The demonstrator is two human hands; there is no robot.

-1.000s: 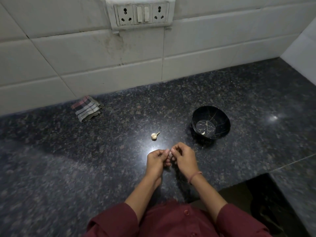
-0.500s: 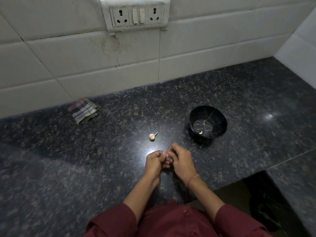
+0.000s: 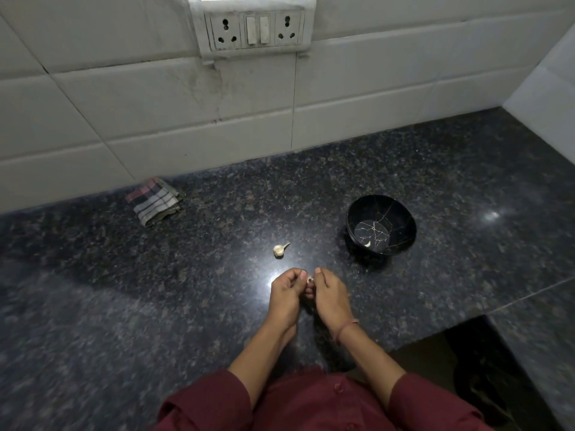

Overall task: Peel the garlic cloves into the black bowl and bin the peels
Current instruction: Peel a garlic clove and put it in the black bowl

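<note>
Both hands met over the near middle of the dark speckled granite counter (image 3: 186,275). The left hand (image 3: 284,293) and the right hand (image 3: 331,297) each had their fingers curled in, pinching between their tips a small pale garlic clove (image 3: 310,279). Only a sliver of it showed, so how much skin it carried could not be told. The glossy black bowl with gold veining (image 3: 404,213) stood far and right of the hands, apart from them, with one small peeled clove (image 3: 368,244) on its floor. An unpeeled garlic piece with a pointed tail (image 3: 281,249) lay on the counter just beyond the hands, left of the bowl.

The pinched clove was tiny and probably slick once bared, so too hard a squeeze could have shot it onto the counter or over the near edge. Papery skin might have clung to the fingers and ridden into the bowl with the clove. No bin was in view, so peels would likely have gathered loose first and could have scattered.
</note>
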